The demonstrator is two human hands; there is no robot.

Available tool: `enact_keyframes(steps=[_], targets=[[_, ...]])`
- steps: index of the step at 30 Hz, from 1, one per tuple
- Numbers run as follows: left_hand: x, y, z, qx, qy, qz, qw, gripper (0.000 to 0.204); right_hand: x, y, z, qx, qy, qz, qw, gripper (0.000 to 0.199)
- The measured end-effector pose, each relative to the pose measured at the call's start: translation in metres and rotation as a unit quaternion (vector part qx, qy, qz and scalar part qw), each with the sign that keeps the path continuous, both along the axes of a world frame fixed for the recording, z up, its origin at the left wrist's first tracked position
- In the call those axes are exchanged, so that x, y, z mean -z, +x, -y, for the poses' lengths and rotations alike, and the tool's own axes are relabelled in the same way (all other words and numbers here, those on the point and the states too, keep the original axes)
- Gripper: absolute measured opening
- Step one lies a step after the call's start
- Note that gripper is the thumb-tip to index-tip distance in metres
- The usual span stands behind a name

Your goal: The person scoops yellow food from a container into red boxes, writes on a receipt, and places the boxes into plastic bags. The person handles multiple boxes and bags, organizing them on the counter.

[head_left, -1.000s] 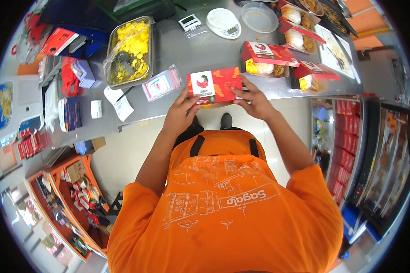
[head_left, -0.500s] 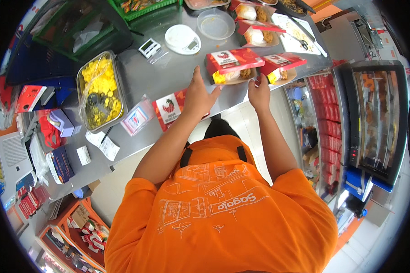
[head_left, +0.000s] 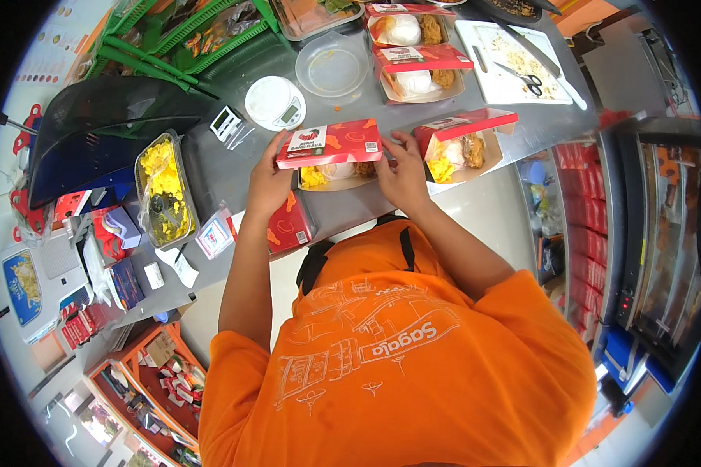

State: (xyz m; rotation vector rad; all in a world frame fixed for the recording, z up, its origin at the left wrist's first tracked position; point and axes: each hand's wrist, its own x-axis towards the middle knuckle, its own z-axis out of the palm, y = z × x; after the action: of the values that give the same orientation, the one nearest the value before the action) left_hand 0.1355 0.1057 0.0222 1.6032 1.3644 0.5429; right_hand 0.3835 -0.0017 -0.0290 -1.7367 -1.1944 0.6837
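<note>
A red paper food box [head_left: 335, 142] with its lid partly raised sits between my hands, near the front edge of the steel table. Yellow scrambled-looking food, white rice and a brown fried piece show under its lid. My left hand [head_left: 269, 183] grips the left end, thumb and fingers about the corner. At the right end my right hand [head_left: 401, 173] is closed on the box, fingertips against its side. Just right of that hand stands another open food box [head_left: 463, 144] with similar food. A red closed box or carton [head_left: 290, 226] lies partly beneath my left wrist.
Two filled boxes [head_left: 420, 71] stand farther back, beside a white cutting board [head_left: 498, 54] with scissors [head_left: 531, 80] and a knife [head_left: 533, 50]. A white scale [head_left: 269, 101], a timer [head_left: 225, 123], a clear round lid [head_left: 332, 66] and a tray of yellow food [head_left: 163, 175] are leftward.
Both hands have come to the ends of one food box. That box now stands farther left, apart from the box at its right. The view has shifted too.
</note>
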Motion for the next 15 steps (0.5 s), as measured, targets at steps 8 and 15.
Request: enact_keyframes(steps=[8,15], targets=[[-0.022,0.01,0.001,0.087,-0.091,-0.056,0.991,0.078,-0.008,0.03,-0.007,-0.149,0.011,-0.094,0.984,0.061],[-0.03,-0.01,-0.004,0.244,0.016,-0.127,0.961,0.08,-0.036,0.04,-0.002,-0.277,-0.024,0.113,0.954,0.071]])
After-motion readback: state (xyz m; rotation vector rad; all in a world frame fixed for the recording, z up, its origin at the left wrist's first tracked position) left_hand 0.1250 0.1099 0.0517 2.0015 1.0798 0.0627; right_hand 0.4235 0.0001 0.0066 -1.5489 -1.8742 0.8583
